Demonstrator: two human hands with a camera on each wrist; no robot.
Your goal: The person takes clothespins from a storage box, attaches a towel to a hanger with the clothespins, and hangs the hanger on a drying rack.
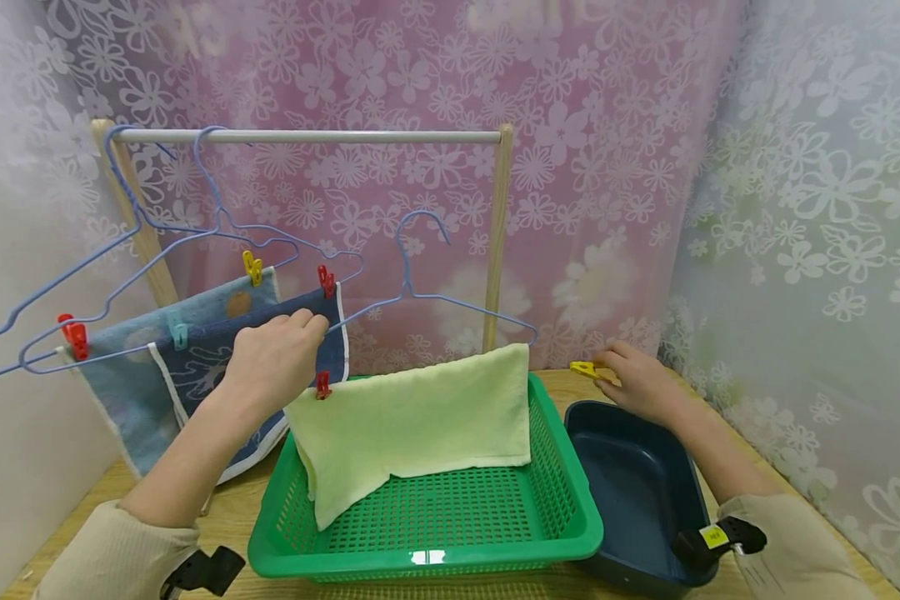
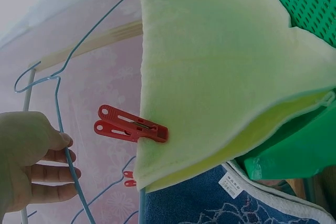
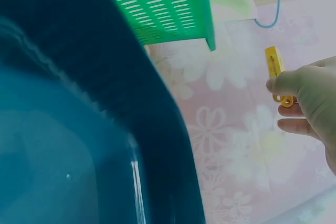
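A blue wire hanger (image 1: 407, 275) is held up by my left hand (image 1: 281, 354), its fingers curled round the left arm of the wire. Over the hanger's lower bar drapes a pale yellow-green towel (image 1: 427, 417), pinned near its left end by a red clothespin (image 2: 134, 124). The towel hangs above and partly inside a green basket (image 1: 420, 550). My right hand (image 1: 641, 379) pinches a yellow clothespin (image 1: 585, 368) between thumb and fingers, above the far rim of a dark blue basin (image 1: 630, 475). The towel's right end carries no visible clothespin.
At the left, a rack with a metal rail (image 1: 307, 136) and wooden posts bears two blue hangers. A light blue towel (image 1: 120, 367) and a navy towel (image 1: 270, 342) hang there, pinned with coloured clothespins. A flowered curtain (image 1: 607, 125) stands behind.
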